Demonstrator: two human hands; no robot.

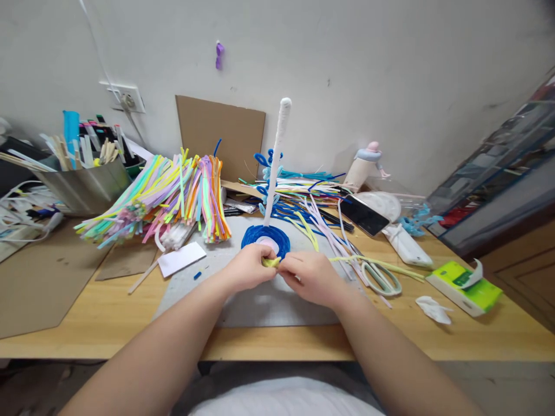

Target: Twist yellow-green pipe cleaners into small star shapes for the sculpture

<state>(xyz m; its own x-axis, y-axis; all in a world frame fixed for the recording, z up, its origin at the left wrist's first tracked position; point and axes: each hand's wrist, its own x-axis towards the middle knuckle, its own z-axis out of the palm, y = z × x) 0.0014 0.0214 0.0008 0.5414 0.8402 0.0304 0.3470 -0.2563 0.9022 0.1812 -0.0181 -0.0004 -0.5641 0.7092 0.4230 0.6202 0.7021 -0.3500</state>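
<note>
Between my two hands is a yellow pipe cleaner (pixel 271 262), bent into a small bundle. My left hand (pixel 250 267) pinches it from the left, fingers closed. My right hand (pixel 310 276) is closed at its right end, the fingertips close to those of the left. Just beyond them lies a coiled blue pipe-cleaner ring (pixel 249 236) with a pale pink centre (pixel 267 242), partly hidden by my left hand. A tall white wrapped stick (pixel 277 156) rises upright behind the ring, with blue looped pipe-cleaner shapes (pixel 262 189) along its left side.
Under the hands is a grey mat (pixel 277 309). Bundled colourful pipe cleaners (pixel 173 190) lie left, near a metal pot (pixel 89 188) of sticks. On the right are loose pipe cleaners, scissors (pixel 381 278), a phone (pixel 364 214), a tissue pack (pixel 466 286) and a bottle (pixel 362 167).
</note>
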